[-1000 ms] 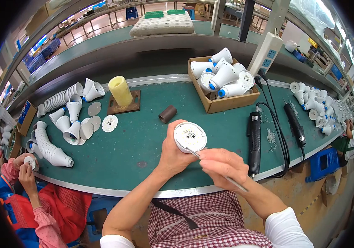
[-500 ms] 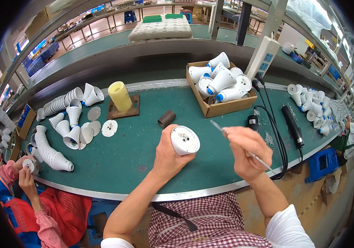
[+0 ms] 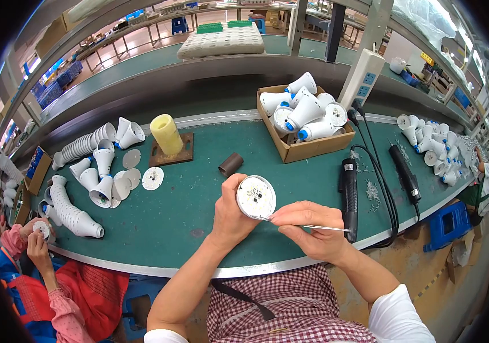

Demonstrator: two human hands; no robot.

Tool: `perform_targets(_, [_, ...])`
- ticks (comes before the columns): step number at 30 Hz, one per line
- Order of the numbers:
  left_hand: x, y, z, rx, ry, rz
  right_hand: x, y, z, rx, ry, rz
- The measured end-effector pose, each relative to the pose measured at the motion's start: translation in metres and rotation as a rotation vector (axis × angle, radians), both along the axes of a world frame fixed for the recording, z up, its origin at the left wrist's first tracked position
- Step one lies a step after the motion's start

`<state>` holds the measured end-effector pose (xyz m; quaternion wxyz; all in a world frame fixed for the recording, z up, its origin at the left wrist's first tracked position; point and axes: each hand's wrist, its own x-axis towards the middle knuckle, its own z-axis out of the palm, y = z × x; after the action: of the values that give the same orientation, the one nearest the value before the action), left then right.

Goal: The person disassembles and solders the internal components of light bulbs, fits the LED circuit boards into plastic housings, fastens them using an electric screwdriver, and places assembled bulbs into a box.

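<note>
My left hand (image 3: 232,214) is wrapped round a white lamp housing (image 3: 256,196), its round face with a small circuit board turned up. Pinched in my right hand (image 3: 311,228) is a thin metal tweezer-like tool (image 3: 330,228), its tip at the lower right rim of the housing. A short brown tube (image 3: 231,164) lies just behind my left hand. To the left, a white circuit disc (image 3: 153,178) lies near a yellow cylinder (image 3: 166,134) on a brown base. A black electric screwdriver (image 3: 349,197) lies to the right of my right hand.
A cardboard box (image 3: 313,151) of white lamp housings stands behind. More housings (image 3: 76,211) lie left, others (image 3: 430,143) far right. A second screwdriver (image 3: 405,174) and black cables lie right. A co-worker's hands (image 3: 40,243) hold a white part at the left edge.
My right hand has swung away to the right with the tool, then back to the housing's rim. The housing in my left hand has moved slightly left and down since the first frame.
</note>
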<state>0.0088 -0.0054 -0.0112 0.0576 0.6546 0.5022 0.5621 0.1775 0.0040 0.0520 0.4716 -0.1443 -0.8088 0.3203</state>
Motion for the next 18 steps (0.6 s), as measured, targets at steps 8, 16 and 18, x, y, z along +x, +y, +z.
perform_targets(8, [-0.006,0.002,-0.004,-0.033,-0.078,-0.197,0.007,0.017,0.003,0.043,0.085,-0.207])
perform_targets(16, [-0.002,0.0,-0.001,-0.079,-0.122,-0.215,0.006,0.025,0.0,0.341,-0.059,-0.161])
perform_targets(18, [-0.002,-0.001,0.0,-0.111,-0.1,-0.214,0.006,0.025,0.001,0.341,-0.086,-0.159])
